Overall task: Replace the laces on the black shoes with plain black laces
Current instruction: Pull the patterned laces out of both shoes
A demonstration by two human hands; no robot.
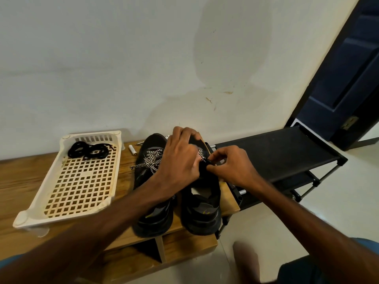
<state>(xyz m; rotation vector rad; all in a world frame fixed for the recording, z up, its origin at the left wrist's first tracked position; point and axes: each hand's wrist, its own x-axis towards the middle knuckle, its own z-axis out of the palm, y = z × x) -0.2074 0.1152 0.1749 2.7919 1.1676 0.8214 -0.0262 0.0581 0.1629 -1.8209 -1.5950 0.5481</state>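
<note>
Head view: two black shoes are set side by side on a wooden bench (20, 177), toes toward the wall and heels toward the person, so each long axis runs straight away from the camera. The right shoe (202, 206) is placed at the bench's right end. The left shoe (152, 222) is stood just beside it, with a loosened lace (150, 160) of black-and-white weave spread across its tongue.

The left hand (181, 158) is laid over the forepart of the right shoe, fingers curled down round the upper and gripping it. The right hand (233, 168) is held in from the right, thumb and forefinger closed in a pinch at the eyelet row. A short run of patterned lace (202, 155) is seen leading into that pinch and is judged to be what is held, though its tip is hidden. That lace lies left of the right fingertips and crosswise to the shoe's axis, so a pull outward to the right is called for.

The plain black laces (90, 151) are coiled in the far corner of a white slotted basket (30, 214), well apart to the left, nearer the left hand and untouched. A small white cylinder (132, 149) is seen between basket and left shoe, and a black shoe rack (276, 152) just right of the bench.

No brand or writing can be read; yellow marks at the heels are too small to be made out.
</note>
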